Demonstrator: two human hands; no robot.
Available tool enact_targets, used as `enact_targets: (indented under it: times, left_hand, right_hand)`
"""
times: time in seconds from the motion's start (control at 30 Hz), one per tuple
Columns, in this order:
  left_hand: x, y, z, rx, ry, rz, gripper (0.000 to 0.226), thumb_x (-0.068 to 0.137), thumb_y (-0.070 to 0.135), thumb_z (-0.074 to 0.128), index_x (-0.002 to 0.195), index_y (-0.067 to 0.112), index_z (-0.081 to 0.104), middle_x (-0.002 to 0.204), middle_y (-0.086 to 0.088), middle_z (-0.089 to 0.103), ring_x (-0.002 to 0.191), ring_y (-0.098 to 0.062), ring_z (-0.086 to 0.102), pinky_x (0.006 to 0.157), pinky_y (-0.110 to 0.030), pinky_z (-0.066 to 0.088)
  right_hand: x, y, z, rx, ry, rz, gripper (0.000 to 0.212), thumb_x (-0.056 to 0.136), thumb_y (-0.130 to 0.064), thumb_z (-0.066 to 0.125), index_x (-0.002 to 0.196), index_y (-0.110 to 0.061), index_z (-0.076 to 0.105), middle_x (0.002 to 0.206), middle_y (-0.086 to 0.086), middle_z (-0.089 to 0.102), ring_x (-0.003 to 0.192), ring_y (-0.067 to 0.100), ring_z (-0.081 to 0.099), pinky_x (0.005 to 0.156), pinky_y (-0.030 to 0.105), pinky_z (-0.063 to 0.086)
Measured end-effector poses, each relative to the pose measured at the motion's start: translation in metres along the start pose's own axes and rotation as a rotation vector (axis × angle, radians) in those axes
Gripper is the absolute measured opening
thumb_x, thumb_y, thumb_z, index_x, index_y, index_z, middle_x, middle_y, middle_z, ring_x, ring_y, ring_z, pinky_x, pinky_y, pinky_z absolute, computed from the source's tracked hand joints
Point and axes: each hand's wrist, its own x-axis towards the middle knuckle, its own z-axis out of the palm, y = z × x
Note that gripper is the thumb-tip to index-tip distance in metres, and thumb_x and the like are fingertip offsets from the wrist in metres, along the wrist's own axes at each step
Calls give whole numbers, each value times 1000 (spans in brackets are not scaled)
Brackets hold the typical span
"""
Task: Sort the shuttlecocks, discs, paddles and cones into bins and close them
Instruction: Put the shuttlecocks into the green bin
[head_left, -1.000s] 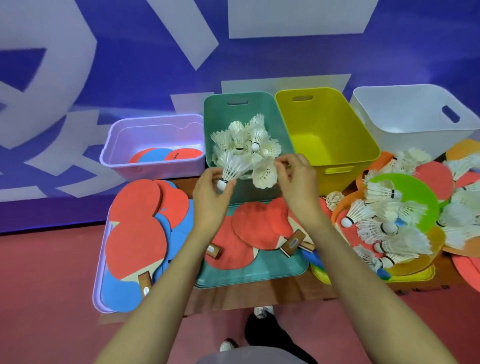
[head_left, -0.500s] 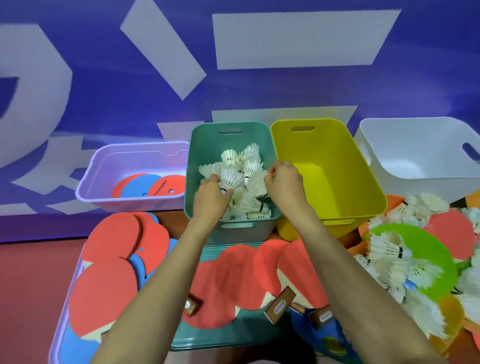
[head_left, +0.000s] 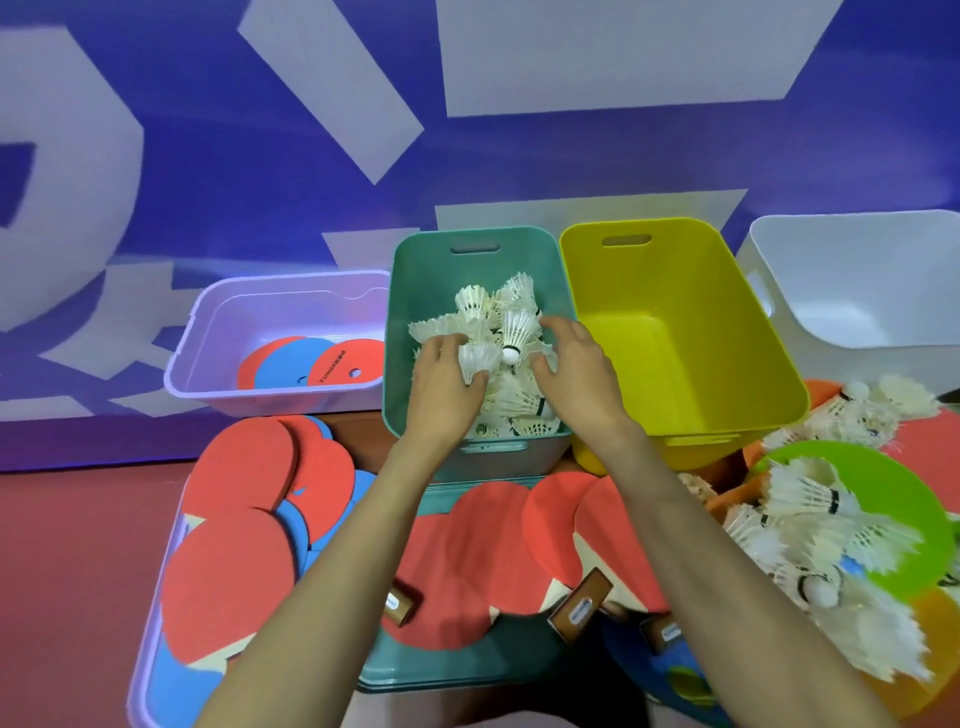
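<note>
The teal bin (head_left: 441, 270) holds a pile of white shuttlecocks (head_left: 511, 317). Both of my hands are inside it. My left hand (head_left: 441, 387) curls its thumb and fingers round one shuttlecock (head_left: 475, 358) low over the pile. My right hand (head_left: 574, 371) hovers beside it with relaxed, spread fingers and holds nothing. Beside the teal bin stands the yellow bin (head_left: 675, 291), and further right the white bin (head_left: 857, 270). The lilac bin (head_left: 270, 306) on the left contains red and blue discs (head_left: 291, 358). Several red paddles (head_left: 234, 467) lie in front.
The paddles rest on a lilac lid (head_left: 150, 675) and a teal lid (head_left: 467, 665) near me. At the right, loose shuttlecocks (head_left: 810, 499) are heaped over a green disc (head_left: 883, 483) and orange discs. A blue wall stands close behind the bins.
Both hands carried shuttlecocks from above the bin's front edge down into the teal bin. The right hand has let go of its shuttlecock and opened. The view moved closer.
</note>
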Motion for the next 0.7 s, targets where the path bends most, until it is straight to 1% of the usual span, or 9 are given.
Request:
enact_targets:
  times: [0.17,0.3,0.37,0.43,0.5,0.6,0.7]
  left_hand:
    - [-26,5,6,-12,13,201,33,84,11,61,116,7,57,121,-10,53,117,-26,47,96,-23,30]
    - [-48,22,20,-81,-4,349,29,83,11,55,111,8,60,116,-9,56,112,-23,48,96,-22,31]
    - [-60,33,30,-128,-30,415,28,84,11,53,110,7,61,113,-9,57,109,-21,50,95,-22,33]
    - [-71,43,44,-172,-73,484,26,86,13,51,109,6,61,110,-9,57,106,-22,52,94,-27,39]
    - [-83,54,61,-188,-136,524,27,87,17,49,110,8,60,110,-8,56,104,-22,53,91,-32,43]
    - [-98,71,90,-206,-223,523,26,88,17,52,112,11,59,112,-4,54,99,-19,55,81,-33,49]
    - [-110,95,122,-191,-263,529,25,87,19,51,109,12,61,110,-3,54,96,-17,56,75,-34,50]
  right_hand:
    - [-37,12,-7,91,187,-32,40,90,-14,55,129,-12,50,127,10,52,114,27,53,89,38,46]
    - [-67,36,-17,95,330,-40,36,87,-13,54,123,-5,55,120,12,56,112,28,54,94,32,40]
    - [-81,52,-23,89,384,-14,35,86,-12,52,120,-4,56,115,13,57,109,29,55,93,29,39]
    - [-94,70,-27,64,397,20,33,86,-12,52,118,-4,57,114,13,56,108,28,55,91,29,40]
    - [-107,87,-34,42,385,51,32,87,-13,51,118,-5,57,115,13,56,108,28,53,90,33,42]
    - [-123,114,-48,79,390,88,29,91,-12,50,120,-9,56,118,8,54,110,23,49,89,26,37]
    - [-136,148,-65,104,400,124,29,92,-8,52,121,-9,55,119,8,53,111,23,48,91,27,37]
